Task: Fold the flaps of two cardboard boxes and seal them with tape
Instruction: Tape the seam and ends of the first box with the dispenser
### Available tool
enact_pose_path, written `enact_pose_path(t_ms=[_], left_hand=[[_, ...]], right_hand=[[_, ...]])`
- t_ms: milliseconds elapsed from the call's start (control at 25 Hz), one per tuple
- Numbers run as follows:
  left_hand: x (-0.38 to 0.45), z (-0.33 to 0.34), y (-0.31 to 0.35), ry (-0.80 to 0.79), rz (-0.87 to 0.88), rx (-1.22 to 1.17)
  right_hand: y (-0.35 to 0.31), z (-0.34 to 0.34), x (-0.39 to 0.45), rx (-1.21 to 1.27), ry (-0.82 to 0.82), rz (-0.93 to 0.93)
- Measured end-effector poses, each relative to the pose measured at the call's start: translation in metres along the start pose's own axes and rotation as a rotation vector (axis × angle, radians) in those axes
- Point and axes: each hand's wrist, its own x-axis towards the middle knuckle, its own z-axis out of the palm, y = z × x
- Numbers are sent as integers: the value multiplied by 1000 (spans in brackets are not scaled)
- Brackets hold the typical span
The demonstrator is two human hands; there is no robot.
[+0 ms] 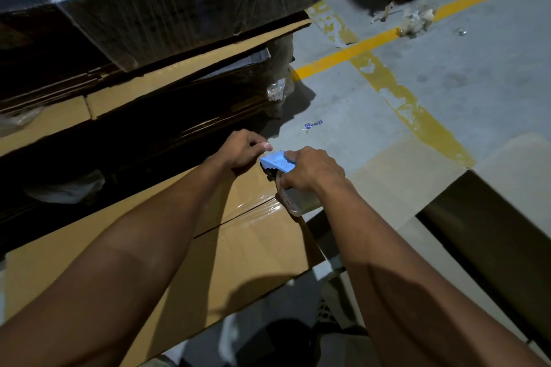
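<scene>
A brown cardboard box (232, 250) lies below me with its top flaps folded shut; clear tape (259, 205) covers the far part of the seam. My right hand (313, 171) grips a blue tape dispenser (275, 161) with a clear tape roll (290, 202) at the box's far right corner. My left hand (246, 152) sits just left of the dispenser's nose, thumb and fingers pinched at the tape end by the box edge. A second box (489, 229) stands at the right, its dark inside showing and a pale flap spread out.
Stacks of flattened cardboard (143, 92) and a dark plastic-wrapped load (185, 9) rise along the left and back. Grey concrete floor (447, 83) with yellow painted lines (346, 53) lies to the right, with scraps of tape and plastic (416, 22) on it.
</scene>
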Motion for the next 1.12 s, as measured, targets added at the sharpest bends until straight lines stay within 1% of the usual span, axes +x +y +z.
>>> enact_pose_path(t_ms=[80,240,320,440,520,560,640,840,1040,1120], left_hand=[[4,-7,-1,-33,20,-48],[7,-5,-12,30,52,37],[6,0,-13,37,11,75],[-2,16,-10,154,-75,179],[-9,23,-12,236,-88,222],[-10,24,-12,246,-85,220],[-8,25,-12,231,-105,193],[-7,27,-12,266,-104,174],[-8,27,-11,210,-72,338],[-6,27,-10,198,-81,360]], right_hand=[[4,-1,-1,37,4,5],[7,5,2,91,37,13],[6,9,6,93,43,5],[7,-3,11,101,4,3],[7,-8,15,77,-67,-3],[7,-6,18,42,-89,-1],[3,0,21,-13,-99,28],[1,12,30,-20,-25,19],[5,5,28,-24,-61,0],[8,5,23,-43,-71,-19]])
